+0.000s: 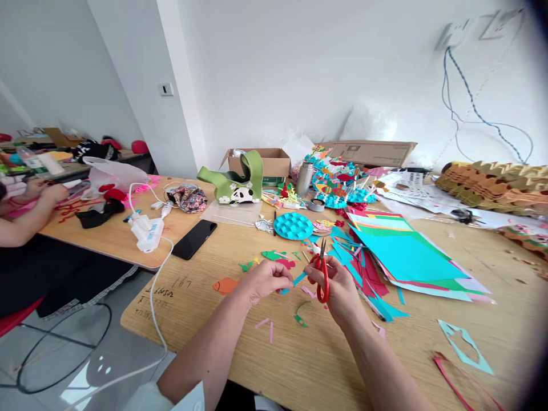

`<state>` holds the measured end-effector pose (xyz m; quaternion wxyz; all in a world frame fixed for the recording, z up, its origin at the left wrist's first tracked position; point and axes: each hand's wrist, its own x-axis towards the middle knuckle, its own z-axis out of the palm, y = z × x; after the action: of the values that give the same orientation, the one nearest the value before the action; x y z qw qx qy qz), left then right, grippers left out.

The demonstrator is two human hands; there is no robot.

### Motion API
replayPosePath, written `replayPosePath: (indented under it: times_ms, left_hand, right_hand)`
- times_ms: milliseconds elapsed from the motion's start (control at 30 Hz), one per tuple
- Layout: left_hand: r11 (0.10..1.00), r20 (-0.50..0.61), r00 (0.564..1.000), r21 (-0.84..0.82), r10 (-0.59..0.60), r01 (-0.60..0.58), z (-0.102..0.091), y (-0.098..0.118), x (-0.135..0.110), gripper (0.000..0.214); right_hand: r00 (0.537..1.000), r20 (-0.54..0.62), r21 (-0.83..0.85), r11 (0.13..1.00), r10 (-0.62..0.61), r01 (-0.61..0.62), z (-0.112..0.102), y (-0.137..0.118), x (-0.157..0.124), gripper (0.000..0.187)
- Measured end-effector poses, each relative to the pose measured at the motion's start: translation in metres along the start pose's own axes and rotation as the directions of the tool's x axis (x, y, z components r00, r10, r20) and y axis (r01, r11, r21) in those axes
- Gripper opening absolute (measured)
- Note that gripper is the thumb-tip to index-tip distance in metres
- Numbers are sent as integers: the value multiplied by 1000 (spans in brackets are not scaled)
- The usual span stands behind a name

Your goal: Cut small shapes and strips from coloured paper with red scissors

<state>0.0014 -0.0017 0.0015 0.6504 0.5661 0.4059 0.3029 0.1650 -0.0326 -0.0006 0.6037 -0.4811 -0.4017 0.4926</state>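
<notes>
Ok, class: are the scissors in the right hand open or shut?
Shut, it seems: the blades of the scissors lie together above the right hand.

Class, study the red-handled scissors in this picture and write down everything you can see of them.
The red-handled scissors have two glossy, plastic-looking red loop handles and short, narrow metal blades. They stand roughly upright, blades pointing up and nearly closed, gripped in the person's right hand with fingers through the loops. They are held in the air above the wooden table, beside a teal paper strip, though whether the blades touch it cannot be told.
</notes>
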Motion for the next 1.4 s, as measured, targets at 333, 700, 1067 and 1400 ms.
replayPosePath:
  times_ms: [333, 700, 1067, 1400]
  left_hand:
    - [968, -149, 988, -238, 50, -85, -2, 0, 4, 14]
    - [834, -336, 941, -510, 33, -211, -6, 1, 7, 21]
    - [873, -335, 941, -442, 54, -208, -4, 1, 9, 19]
    - [982, -115, 983, -111, 141, -153, 13, 3, 2, 10]
  right_hand:
    - [999, -34, -17, 999, -39, 39, 3, -2, -2, 37]
    - [978, 202, -347, 937, 49, 25, 21, 10, -12, 37]
    - [905, 105, -353, 835, -412, 421, 26, 0, -14, 24]
    - [980, -94, 30, 983, -178, 181, 12, 2, 0, 36]
